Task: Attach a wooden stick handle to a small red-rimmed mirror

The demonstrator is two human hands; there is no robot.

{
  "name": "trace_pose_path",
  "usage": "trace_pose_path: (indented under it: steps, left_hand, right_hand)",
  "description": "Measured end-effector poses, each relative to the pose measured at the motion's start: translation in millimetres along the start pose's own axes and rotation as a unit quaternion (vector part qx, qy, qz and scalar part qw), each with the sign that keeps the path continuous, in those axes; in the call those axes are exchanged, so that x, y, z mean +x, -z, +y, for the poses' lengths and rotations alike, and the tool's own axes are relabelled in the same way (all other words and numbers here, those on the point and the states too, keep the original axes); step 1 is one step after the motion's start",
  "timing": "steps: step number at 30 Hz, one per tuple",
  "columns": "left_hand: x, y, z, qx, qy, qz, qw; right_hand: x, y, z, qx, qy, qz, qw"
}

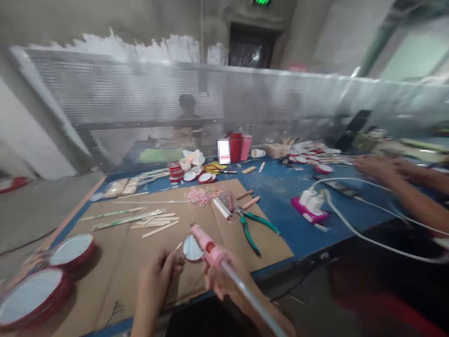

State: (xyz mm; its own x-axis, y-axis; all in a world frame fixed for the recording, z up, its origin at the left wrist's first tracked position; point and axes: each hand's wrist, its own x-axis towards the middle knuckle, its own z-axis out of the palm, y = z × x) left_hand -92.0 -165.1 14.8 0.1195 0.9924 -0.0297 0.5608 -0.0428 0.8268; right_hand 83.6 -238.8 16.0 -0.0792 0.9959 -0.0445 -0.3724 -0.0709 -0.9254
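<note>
My right hand is closed around a pink hot glue gun, with a long clear glue stick running out of its back. The gun's nozzle points up and left, over a small red-rimmed drum with a white face. Left of this drum, my left hand pinches a thin wooden stick whose pale end shows at the drum's edge; whether the stick touches the drum I cannot tell. Both hands are above the cardboard sheet. Green-handled pliers lie to their right, jaws towards the cardboard's middle.
Larger red drums stand at the left. Wooden sticks and a heap of pink rubber bands lie ahead. A magenta power strip with white cables is at right, near another person's hands. Mesh panels close off the back.
</note>
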Motion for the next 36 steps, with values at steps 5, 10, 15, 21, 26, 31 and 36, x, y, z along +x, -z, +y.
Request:
trace_pose_path:
  steps: [5,10,15,21,26,31,36]
  left_hand:
    - [-7,-6.9,5,-0.126,-0.003,-0.004,0.992]
    - [-7,-14.4,0,-0.169,-0.028,0.0,0.985]
    - [-9,-15.6,0,-0.162,-0.055,0.004,0.985]
    - [-9,-14.8,4,-0.165,-0.049,0.005,0.985]
    - [-9,-14.8,4,-0.165,-0.054,0.009,0.985]
    - [-9,-16.7,2,-0.178,-0.061,0.009,0.982]
    - [-10,-15.3,4,-0.18,-0.054,0.003,0.982]
  right_hand:
    - [-21,15,18,-0.042,-0.043,0.029,0.998]
    - [-32,15,29,-0.119,-0.048,0.057,0.99]
    - [-32,5,30,-0.161,-0.065,0.085,0.981]
    - [-33,-2,24,-0.179,-0.075,0.127,0.973]
    - [-35,-7,16,-0.181,-0.1,0.161,0.965]
    - [-36,-10,13,-0.184,-0.094,0.17,0.964]
    - [-36,-7,11,-0.215,-0.092,0.159,0.959]
